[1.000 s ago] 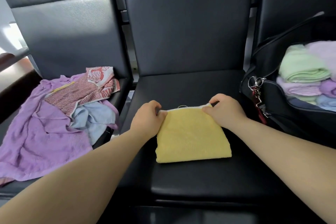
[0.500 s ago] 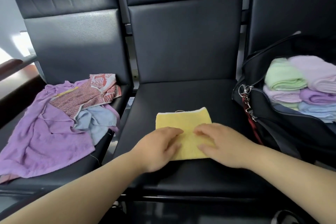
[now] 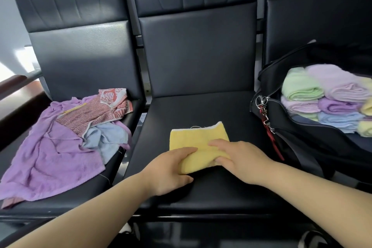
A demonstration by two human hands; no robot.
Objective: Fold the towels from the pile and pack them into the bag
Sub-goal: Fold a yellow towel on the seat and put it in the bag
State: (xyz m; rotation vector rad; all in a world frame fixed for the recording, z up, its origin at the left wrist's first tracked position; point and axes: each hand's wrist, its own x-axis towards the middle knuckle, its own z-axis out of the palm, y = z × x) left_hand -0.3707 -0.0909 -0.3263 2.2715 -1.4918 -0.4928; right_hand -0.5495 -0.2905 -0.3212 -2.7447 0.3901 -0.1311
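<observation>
Left hand [image 3: 171,169] grips the near-left corner of the folded yellow towel [image 3: 198,137]; right hand [image 3: 240,159] pinches its near-right edge. Towel sits on the middle seat [image 3: 201,106], near edge raised. Unfolded pile [image 3: 60,153] on the left seat (purple, red-patterned, blue). Open bag [image 3: 302,147] to the right, folded towels [image 3: 322,96] stacked inside.

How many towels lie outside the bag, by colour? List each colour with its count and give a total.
Yellow towel: 1, held by the left hand and the right hand
Purple towel: 1
Red patterned towel: 1
Blue towel: 1
Total: 4 plainly in view; more may lie hidden under the loose ones.
</observation>
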